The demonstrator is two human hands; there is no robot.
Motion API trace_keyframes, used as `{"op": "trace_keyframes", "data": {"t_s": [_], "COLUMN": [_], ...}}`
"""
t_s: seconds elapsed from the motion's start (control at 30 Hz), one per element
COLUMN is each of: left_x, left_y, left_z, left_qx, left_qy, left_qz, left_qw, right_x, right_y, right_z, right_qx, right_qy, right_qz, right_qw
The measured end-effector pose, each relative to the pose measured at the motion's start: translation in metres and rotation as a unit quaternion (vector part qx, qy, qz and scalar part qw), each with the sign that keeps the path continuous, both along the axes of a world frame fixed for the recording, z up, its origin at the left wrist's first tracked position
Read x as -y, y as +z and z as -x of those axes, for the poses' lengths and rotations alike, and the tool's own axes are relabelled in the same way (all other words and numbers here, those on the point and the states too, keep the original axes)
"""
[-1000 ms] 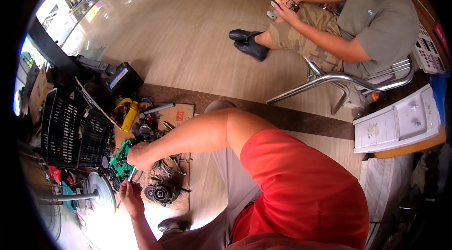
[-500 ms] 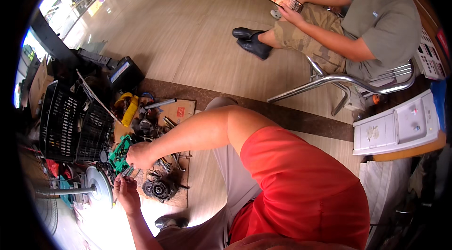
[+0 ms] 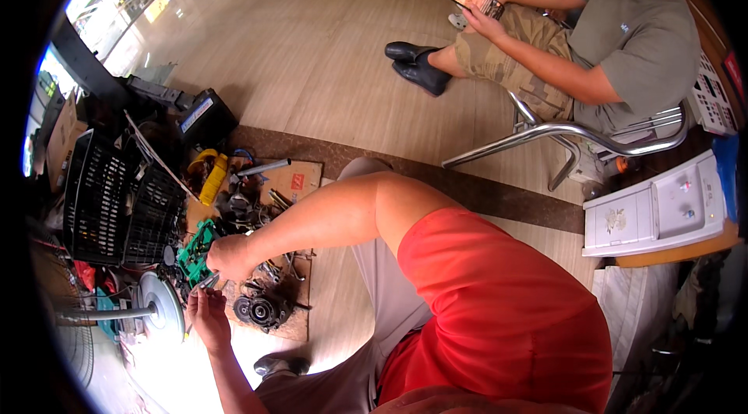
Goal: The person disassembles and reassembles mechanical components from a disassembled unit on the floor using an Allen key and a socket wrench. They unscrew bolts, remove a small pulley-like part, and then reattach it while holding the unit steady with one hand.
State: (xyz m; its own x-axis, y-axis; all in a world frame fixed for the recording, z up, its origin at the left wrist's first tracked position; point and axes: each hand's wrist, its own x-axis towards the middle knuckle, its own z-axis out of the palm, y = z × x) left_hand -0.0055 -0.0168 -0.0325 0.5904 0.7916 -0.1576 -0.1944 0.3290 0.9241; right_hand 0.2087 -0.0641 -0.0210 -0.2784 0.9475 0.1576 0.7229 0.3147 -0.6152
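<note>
My right hand (image 3: 231, 257) reaches across to a green plastic tool case (image 3: 196, 252), its fingers closed at the case's near edge. What they grip, if anything, is hidden by the hand. Just below it, my left hand (image 3: 209, 317) is raised with fingers pinched together. A slim silver metal piece (image 3: 207, 282) shows at the left fingertips, pointing toward the right hand; its kind is too small to tell. Beneath my right forearm a dark, round-faced engine part (image 3: 263, 309) lies on a cardboard sheet (image 3: 293, 330), among several loose metal parts and tools (image 3: 273, 270).
Black plastic crates (image 3: 97, 199) stand at the left, by a yellow tool (image 3: 212, 180) and a black box (image 3: 206, 119). A fan's round base (image 3: 162, 309) is near my left hand. A seated person (image 3: 623, 47) holds a phone at the right, beside a white dispenser (image 3: 654, 207).
Both hands keep nearly the same places, with only slight shifts of the fingers near the green case. The slim metal piece at the left fingertips has shifted a little.
</note>
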Motion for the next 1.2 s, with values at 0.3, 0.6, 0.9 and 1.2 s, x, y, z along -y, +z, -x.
{"op": "trace_keyframes", "data": {"t_s": [0.3, 0.6, 0.9, 1.2], "left_x": [0.008, 0.007, 0.006, 0.007], "left_y": [0.006, -0.001, -0.001, -0.003], "left_z": [-0.007, -0.007, -0.005, -0.007], "left_qx": [-0.019, -0.030, -0.040, -0.033], "left_qy": [0.013, -0.019, -0.030, -0.034], "left_qz": [-0.005, -0.006, 0.005, 0.013], "left_qw": [1.000, 0.999, 0.999, 0.999], "right_x": [0.004, 0.009, 0.013, 0.012], "right_y": [0.004, 0.007, 0.013, 0.014], "right_z": [0.000, 0.004, 0.002, 0.002], "right_qx": [-0.017, 0.011, 0.005, 0.002], "right_qy": [0.015, 0.084, 0.089, 0.087], "right_qz": [0.012, 0.046, 0.048, 0.053], "right_qw": [1.000, 0.995, 0.995, 0.995]}}
